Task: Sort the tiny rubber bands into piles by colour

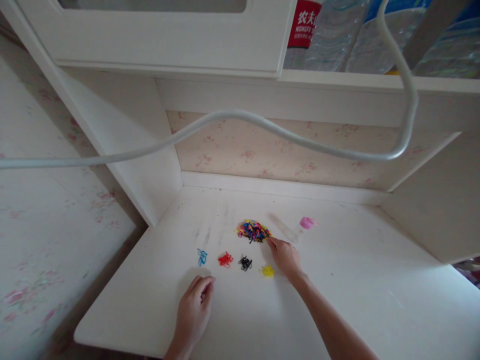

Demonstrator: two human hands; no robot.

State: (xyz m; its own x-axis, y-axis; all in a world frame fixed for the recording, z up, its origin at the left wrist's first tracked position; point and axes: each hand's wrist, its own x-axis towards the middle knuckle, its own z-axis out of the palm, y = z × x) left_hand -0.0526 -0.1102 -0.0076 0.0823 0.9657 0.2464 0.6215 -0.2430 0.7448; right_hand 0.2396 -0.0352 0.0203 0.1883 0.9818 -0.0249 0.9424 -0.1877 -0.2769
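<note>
A mixed pile of small coloured rubber bands [253, 230] lies on the white desk [337, 300]. In front of it sit small sorted heaps: blue bands [202, 257], red bands [225, 259], black bands [245, 263] and yellow bands [267, 271]. My right hand [285, 256] reaches forward with its fingertips pinched at the right edge of the mixed pile. My left hand [195, 310] rests on the desk near the front, fingers loosely curled, below the blue and red heaps.
A clear plastic tube with a pink cap [296, 229] lies right of the pile. A white cable [262, 125] hangs across the view. White shelf walls [142, 165] enclose the desk on both sides; water bottles [337, 30] stand on the shelf above.
</note>
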